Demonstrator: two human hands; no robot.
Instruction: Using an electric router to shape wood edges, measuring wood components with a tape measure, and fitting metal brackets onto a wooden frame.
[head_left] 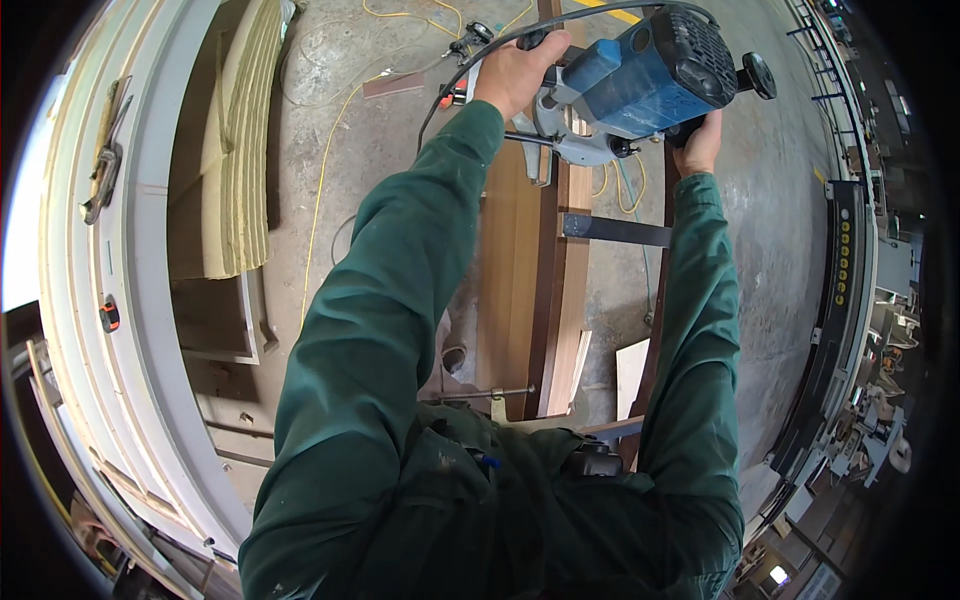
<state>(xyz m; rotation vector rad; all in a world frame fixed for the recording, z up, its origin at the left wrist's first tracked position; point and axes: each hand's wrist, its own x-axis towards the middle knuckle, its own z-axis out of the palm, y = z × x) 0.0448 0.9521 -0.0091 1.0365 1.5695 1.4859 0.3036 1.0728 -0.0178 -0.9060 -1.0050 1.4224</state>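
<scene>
A large blue plunge router with a grey base sits over the far part of a long wooden workpiece. My left hand is closed around the handle on the router's left side. Under the motor's right side, my right hand grips the other handle, its fingers partly hidden. A black power cord loops past my left wrist and over the tool. The router's bit is not visible. Close to my body, a bar clamp lies across the workpiece.
On the left, a pale bench carries a hammer and a red-black tape measure. Thick yellowish sheets stand beside it. A yellow cord trails over the concrete floor. A dark crossbar spans the supports.
</scene>
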